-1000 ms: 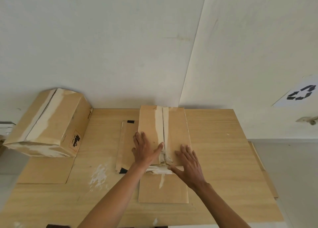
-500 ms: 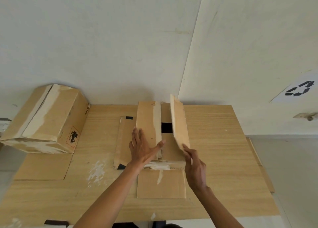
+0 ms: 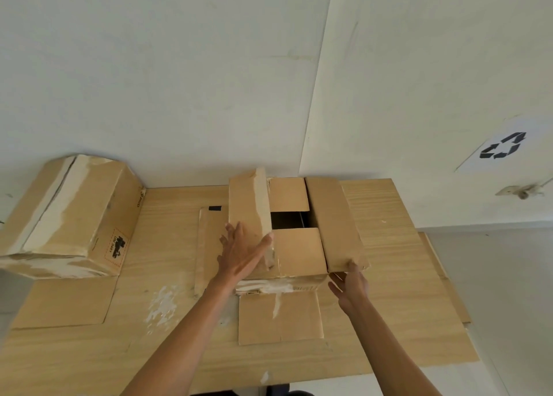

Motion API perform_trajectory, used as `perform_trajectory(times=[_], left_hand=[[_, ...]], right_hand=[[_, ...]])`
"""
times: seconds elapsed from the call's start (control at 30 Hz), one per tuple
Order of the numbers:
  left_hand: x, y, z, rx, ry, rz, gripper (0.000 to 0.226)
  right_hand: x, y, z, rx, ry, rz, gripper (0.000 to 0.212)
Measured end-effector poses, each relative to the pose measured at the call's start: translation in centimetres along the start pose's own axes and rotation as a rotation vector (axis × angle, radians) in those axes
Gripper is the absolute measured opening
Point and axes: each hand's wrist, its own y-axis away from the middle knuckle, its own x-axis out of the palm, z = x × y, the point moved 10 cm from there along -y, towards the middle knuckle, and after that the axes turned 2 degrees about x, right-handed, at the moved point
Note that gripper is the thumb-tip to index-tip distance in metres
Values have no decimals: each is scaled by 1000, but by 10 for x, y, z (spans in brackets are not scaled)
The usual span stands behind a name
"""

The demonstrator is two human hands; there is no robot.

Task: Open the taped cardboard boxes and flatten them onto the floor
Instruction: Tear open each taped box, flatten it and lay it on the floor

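A small cardboard box (image 3: 299,252) stands mid-table with its top open. Its right flap (image 3: 335,222) is folded outward and its left flap (image 3: 250,213), edged with torn white tape, stands half raised. My left hand (image 3: 242,252) presses flat against the left flap's outer face, thumb hooked on its near edge. My right hand (image 3: 348,285) has its fingertips at the near corner of the right flap, fingers apart. Two inner flaps and a dark gap show inside the box. A larger box (image 3: 68,216), still taped, sits at the table's far left.
The wooden table (image 3: 404,291) ends against white walls at the back. Flat cardboard pieces lie under the small box (image 3: 279,318) and under the large box (image 3: 62,303). A recycling sign (image 3: 502,149) hangs on the right wall. Pale floor (image 3: 508,291) lies to the right.
The taped top seam has been split. The right flap swung up, then outward and down. The left flap is now lifting under my left hand.
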Motion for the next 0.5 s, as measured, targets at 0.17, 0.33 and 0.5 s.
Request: perform_trajectory(times=[0.17, 0.33, 0.5], left_hand=[[11, 1, 3, -52, -124, 27, 167], [22, 4, 1, -76, -295, -52, 154], [18, -2, -1, -26, -74, 7, 121]], right_hand=[[34, 17, 0, -161, 223, 116, 38], [38, 26, 9, -354, 423, 26, 22], [30, 20, 6, -294, 469, 26, 31]])
